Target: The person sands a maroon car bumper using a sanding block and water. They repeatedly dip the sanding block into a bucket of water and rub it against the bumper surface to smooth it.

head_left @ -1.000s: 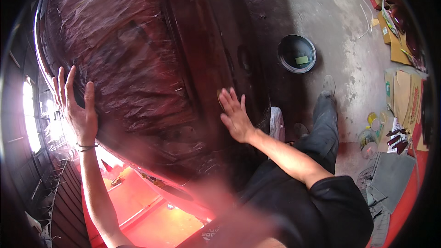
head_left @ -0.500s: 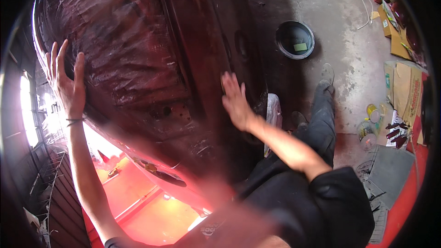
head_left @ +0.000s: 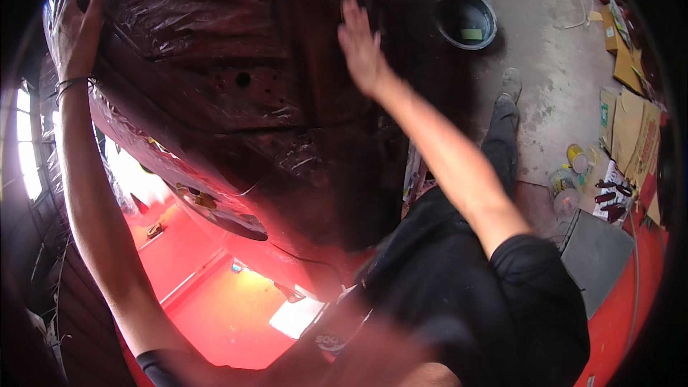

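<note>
A dark red car body (head_left: 315, 72) stretches in front of me, much of it under wrinkled clear plastic film (head_left: 201, 14). At the far left, my left hand (head_left: 75, 32) rests on the film-covered edge with its fingers spread. My right hand (head_left: 362, 46) lies flat on the smooth dark strip along the car's right side, fingers stretched out and somewhat blurred. Whether anything thin is under its palm cannot be made out. Right of that hand, a round black bucket (head_left: 466, 21) stands on the floor with a pale yellow-green rectangular piece (head_left: 471, 34) inside.
Flattened cardboard (head_left: 634, 132), a yellow can (head_left: 576, 158), clear plastic containers (head_left: 565, 197) and a grey flat panel (head_left: 598, 251) lie along the right. Glossy red surfaces (head_left: 222, 308) reflect bright light at lower left. My leg (head_left: 502, 132) stands on the concrete floor (head_left: 545, 115).
Both hands have shifted forward, toward the top of the view. The right hand has slid farther along the car's side. My view has moved too, so the bucket appears higher.
</note>
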`<state>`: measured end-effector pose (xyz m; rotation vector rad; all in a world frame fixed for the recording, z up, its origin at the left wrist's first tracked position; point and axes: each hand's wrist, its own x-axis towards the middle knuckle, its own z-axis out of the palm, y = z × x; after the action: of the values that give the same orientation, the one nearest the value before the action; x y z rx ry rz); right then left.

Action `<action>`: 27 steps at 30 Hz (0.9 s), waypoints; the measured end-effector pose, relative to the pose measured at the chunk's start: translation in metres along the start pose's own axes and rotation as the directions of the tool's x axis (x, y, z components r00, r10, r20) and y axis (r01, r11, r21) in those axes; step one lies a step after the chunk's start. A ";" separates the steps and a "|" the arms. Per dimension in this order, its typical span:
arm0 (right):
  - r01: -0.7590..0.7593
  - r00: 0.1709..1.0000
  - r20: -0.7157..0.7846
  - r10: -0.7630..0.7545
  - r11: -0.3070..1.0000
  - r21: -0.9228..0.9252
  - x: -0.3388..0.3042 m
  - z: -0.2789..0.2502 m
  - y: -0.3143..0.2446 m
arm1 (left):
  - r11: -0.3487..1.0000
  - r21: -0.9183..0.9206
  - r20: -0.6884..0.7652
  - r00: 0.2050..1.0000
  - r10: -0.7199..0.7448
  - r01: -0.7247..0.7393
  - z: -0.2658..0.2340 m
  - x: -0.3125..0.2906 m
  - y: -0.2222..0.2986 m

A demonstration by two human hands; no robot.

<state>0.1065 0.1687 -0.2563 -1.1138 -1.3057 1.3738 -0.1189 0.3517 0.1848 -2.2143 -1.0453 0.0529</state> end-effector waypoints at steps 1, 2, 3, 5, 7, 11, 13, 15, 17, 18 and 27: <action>-0.083 0.996 0.043 0.083 0.997 0.000 -0.051 0.007 -0.002 | 0.999 0.018 -0.026 0.999 0.032 -0.032 0.003 0.000 -0.006; -0.151 0.987 0.065 0.150 0.989 0.008 -0.094 0.016 -0.004 | 0.997 0.040 -0.050 0.997 0.066 -0.064 0.004 0.000 -0.012; -0.199 0.976 0.093 0.199 0.980 -0.010 -0.122 0.019 -0.008 | 0.997 0.050 -0.041 0.997 0.066 -0.064 0.004 0.002 -0.014; -0.338 0.939 0.071 0.336 0.941 0.026 -0.136 0.028 -0.031 | 0.995 0.067 -0.018 0.997 0.069 -0.067 0.002 0.007 -0.014; -0.352 0.932 0.087 0.352 0.936 -0.017 -0.149 0.041 -0.065 | 0.999 0.037 -0.027 1.000 -0.016 0.017 0.006 0.007 -0.013; -0.446 0.893 0.070 0.445 0.895 0.004 -0.159 0.040 -0.072 | 0.994 0.054 -0.034 0.995 -0.092 0.094 0.005 0.006 -0.007; -0.552 0.834 0.044 0.550 0.830 0.075 -0.143 0.026 -0.051 | 0.991 0.063 -0.017 0.993 -0.115 0.116 0.002 0.010 -0.005; -0.525 0.851 0.062 0.522 0.850 0.047 -0.141 0.029 -0.057 | 0.993 0.016 -0.003 0.994 -0.113 0.113 0.003 0.017 -0.004; -0.370 0.925 0.089 0.369 0.929 -0.007 -0.164 0.044 -0.096 | 0.996 0.040 0.010 0.997 -0.079 0.079 0.010 0.024 -0.013; -0.296 0.943 0.143 0.300 0.954 -0.048 -0.175 0.048 -0.116 | 0.995 0.058 0.011 0.997 -0.082 0.082 0.009 0.011 -0.021; -0.275 0.958 0.042 0.282 0.953 -0.124 -0.174 0.046 -0.092 | 0.992 -0.013 0.002 0.992 -0.126 0.126 0.010 0.013 -0.013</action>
<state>0.0949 -0.0081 -0.1593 -1.3892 -1.3224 1.5616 -0.1223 0.3722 0.1881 -2.1549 -1.1864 -0.0081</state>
